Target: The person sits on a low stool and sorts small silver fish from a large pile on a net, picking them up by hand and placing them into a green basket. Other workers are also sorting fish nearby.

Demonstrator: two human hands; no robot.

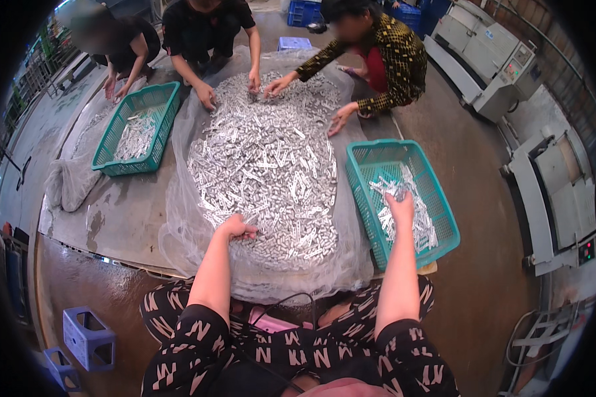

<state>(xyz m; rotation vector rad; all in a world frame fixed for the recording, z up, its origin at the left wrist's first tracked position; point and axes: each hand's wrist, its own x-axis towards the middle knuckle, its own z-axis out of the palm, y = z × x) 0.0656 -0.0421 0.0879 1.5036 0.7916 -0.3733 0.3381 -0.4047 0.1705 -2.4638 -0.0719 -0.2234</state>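
A wide heap of small silvery metal pieces (pixel 265 172), flat strips with holes mixed with short stubby parts, lies on a translucent plastic sheet (pixel 179 218). My left hand (pixel 236 227) rests at the near left part of the heap, fingers curled together; what they hold, if anything, is hidden. On the right, my right hand (pixel 402 204) reaches down into a green plastic basket (pixel 449 218), closed round some metal strips (pixel 398 192) at its fingertips. More flat strips (pixel 425 228) lie loose in that basket, beneath and beside the hand.
Across the heap, one person's hands (pixel 253 83) and another's patterned sleeve (pixel 324 59) reach in. A third person crouches far left by another green basket (pixel 155 155) of strips. Purple stools (pixel 89 337) stand lower left; grey machines (pixel 483 59) line the right.
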